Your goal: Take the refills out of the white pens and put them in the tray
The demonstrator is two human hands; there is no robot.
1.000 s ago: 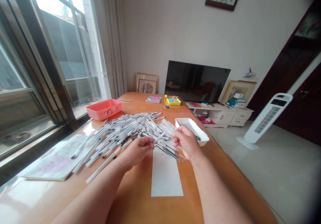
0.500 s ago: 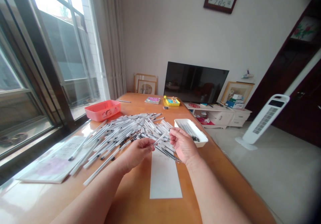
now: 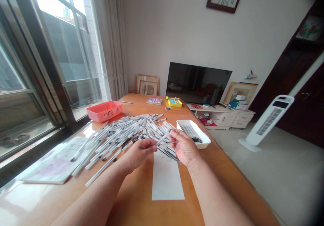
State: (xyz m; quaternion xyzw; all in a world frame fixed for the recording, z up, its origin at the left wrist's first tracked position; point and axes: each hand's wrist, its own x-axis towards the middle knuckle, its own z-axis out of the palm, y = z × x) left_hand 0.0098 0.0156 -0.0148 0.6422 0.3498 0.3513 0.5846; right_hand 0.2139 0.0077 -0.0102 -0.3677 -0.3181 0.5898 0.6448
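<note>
Between my hands is a whitish, see-through pen barrel [image 3: 163, 138], tilted up to the right. My left hand [image 3: 141, 152] is closed on its lower end. At its upper end, my right hand [image 3: 184, 145] pinches it around a small dark piece, too small to make out. Just beyond lies a large heap of pen barrels [image 3: 118, 134], many with black ends. Several thin dark refills [image 3: 169, 154] rest at the top of a white paper strip [image 3: 168, 182] below my hands. Behind my right hand, a white tray [image 3: 206, 140] holds more dark refills.
A red plastic basket [image 3: 104, 111] stands at the table's left edge. Under the heap's left side lies a paper booklet [image 3: 53, 167]. Farther back are a small book [image 3: 154, 101] and a yellow box [image 3: 174, 102]. The wooden table's [image 3: 227, 182] right edge drops to the floor.
My right hand's fingers have shifted slightly left at the barrel's upper end. The view has moved a little; both hands still hold the barrel.
</note>
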